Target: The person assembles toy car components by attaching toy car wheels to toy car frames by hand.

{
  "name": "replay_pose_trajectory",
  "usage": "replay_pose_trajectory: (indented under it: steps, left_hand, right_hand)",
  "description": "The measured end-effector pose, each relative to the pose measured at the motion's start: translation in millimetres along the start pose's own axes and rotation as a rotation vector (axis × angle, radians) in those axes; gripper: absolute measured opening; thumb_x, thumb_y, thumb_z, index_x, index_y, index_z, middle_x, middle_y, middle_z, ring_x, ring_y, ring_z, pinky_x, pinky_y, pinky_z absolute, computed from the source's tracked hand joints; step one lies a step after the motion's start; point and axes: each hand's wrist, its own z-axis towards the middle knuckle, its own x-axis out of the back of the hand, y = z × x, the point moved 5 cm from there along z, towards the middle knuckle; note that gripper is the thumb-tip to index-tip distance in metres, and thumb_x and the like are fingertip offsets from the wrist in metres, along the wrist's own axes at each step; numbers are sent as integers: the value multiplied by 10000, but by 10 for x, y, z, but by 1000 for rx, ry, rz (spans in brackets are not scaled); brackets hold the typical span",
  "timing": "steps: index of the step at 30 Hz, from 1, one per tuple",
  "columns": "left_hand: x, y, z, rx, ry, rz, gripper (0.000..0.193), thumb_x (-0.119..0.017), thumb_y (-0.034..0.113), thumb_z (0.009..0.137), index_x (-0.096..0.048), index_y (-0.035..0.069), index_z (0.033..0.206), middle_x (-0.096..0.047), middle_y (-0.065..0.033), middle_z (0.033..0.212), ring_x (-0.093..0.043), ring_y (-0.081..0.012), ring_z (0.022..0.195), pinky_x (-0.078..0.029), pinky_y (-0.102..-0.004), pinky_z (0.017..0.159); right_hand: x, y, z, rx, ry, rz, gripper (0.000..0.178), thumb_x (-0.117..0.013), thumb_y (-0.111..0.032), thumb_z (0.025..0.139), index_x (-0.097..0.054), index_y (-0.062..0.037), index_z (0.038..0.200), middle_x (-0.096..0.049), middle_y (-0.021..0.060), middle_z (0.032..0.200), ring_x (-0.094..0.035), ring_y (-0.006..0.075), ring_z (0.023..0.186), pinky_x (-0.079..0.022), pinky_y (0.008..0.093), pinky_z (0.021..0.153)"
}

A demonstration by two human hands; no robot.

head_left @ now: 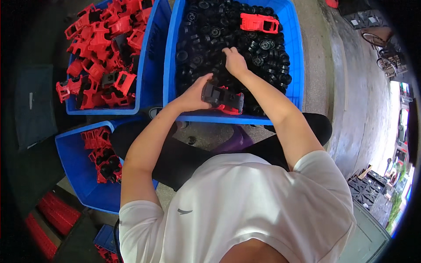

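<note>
My left hand (196,95) grips a toy car body (223,99) by its left end, over the near edge of the wheel bin. The car's black underside faces up, with red showing along its lower side. My right hand (235,62) is over the heap of black toy wheels (215,33), its fingers drawn together at the wheels. Whatever those fingers hold, if anything, is too small to make out. Another red car body (259,23) lies on the wheels toward the far right of the blue bin (297,57).
To the left, a blue bin (147,57) is heaped with red and black car bodies (98,41). A lower blue bin (79,184) near my left knee contains several red car parts with black wheels (107,164). Concrete floor (351,87) runs along the right, with bicycles (383,55) farther off.
</note>
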Motion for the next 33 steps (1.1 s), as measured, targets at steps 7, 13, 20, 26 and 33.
replay_pose_trajectory:
  steps: [7, 13, 20, 26, 33]
  left_hand:
    - [6, -68, 7, -35, 23, -7, 1132, -811, 99, 622, -114, 83, 1513, -271, -209, 1494, -286, -324, 1392, -275, -362, 1119]
    - [-13, -41, 36, -13, 24, 11, 1115, -807, 81, 615, -137, 70, 1507, -271, -209, 1493, -289, -312, 1391, -270, -358, 1122]
    - [-5, -25, 36, -58, 43, 74, 1047, -806, 95, 601, -235, 75, 1477, -323, -186, 1457, -337, -325, 1354, -292, -369, 1111]
    - [30, -48, 5, 54, 48, 54, 975, -839, 154, 563, -359, 65, 1407, -435, -158, 1333, -436, -308, 1249, -362, -380, 1059]
    - [17, -22, 55, -23, 44, 167, 963, -855, 193, 528, -395, 53, 1363, -484, -161, 1254, -498, -328, 1172, -419, -396, 1003]
  right_hand:
    - [-56, -170, -383, -473, -878, 1206, 236, -590, -226, 936, -599, -77, 1119, -624, 7, 1003, -597, 140, 871, -484, 343, 740]
    - [-281, -155, -615, -568, -1038, 1209, 225, -605, -214, 902, -641, -92, 1088, -614, -10, 952, -537, 122, 843, -426, 298, 760]
    - [-268, -245, -536, -480, -996, 1123, 226, -599, -208, 899, -656, -46, 1046, -621, 26, 919, -549, 128, 828, -450, 318, 719]
    - [363, -717, -870, -17, -758, 828, 723, -723, -399, 802, -450, 6, 1334, -584, 162, 1207, -552, 253, 1116, -435, 342, 944]
    - [494, -804, -1010, 217, -456, 407, 1011, -844, -381, 578, -331, -9, 1365, -509, 232, 1248, -484, 391, 1185, -416, 438, 1001]
